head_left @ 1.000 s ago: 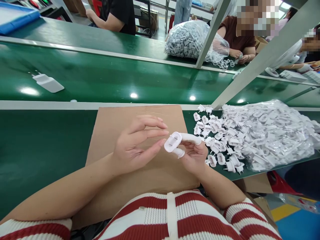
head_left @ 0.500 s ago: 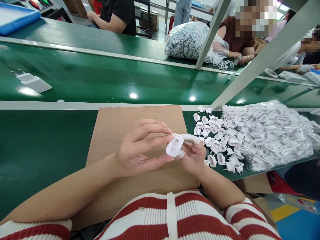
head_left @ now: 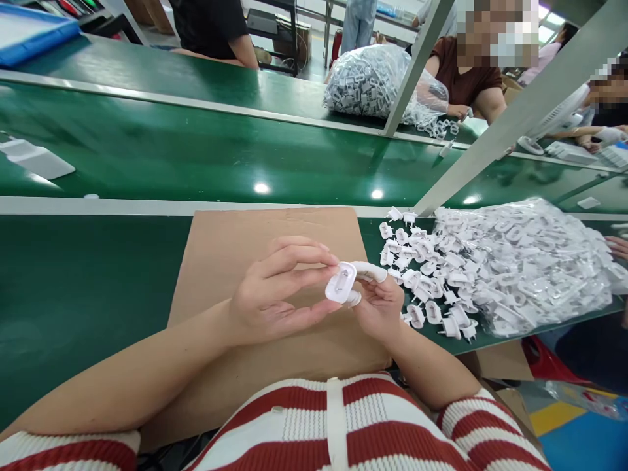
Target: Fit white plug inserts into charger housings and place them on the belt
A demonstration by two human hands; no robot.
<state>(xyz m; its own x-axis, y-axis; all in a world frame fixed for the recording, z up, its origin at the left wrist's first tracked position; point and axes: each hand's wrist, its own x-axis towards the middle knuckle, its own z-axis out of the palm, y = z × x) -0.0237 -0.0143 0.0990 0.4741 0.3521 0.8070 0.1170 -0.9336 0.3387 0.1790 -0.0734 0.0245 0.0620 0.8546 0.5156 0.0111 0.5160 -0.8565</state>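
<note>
Over a brown cardboard sheet [head_left: 230, 242], both my hands meet on one small white oval plug part [head_left: 340, 284]. My right hand [head_left: 380, 304], with white finger cots on thumb and forefinger, pinches the part from the right. My left hand [head_left: 275, 291] curls toward it, its fingertips touching the part's left edge. Just to the right lies a heap of the same white plug parts [head_left: 422, 275], spilling from a clear plastic bag [head_left: 524, 261].
A green conveyor belt [head_left: 196, 157] runs behind the cardboard, carrying a white charger [head_left: 34, 159] at far left. Slanted metal posts [head_left: 495, 131] rise at right. Across the belt, other people work beside another bag of parts [head_left: 377, 82]. A blue tray [head_left: 29, 29] sits top left.
My left fingers closed in onto the plug part, which my right hand turned slightly. The white charger on the belt slid left. A person across the belt drew their arm back.
</note>
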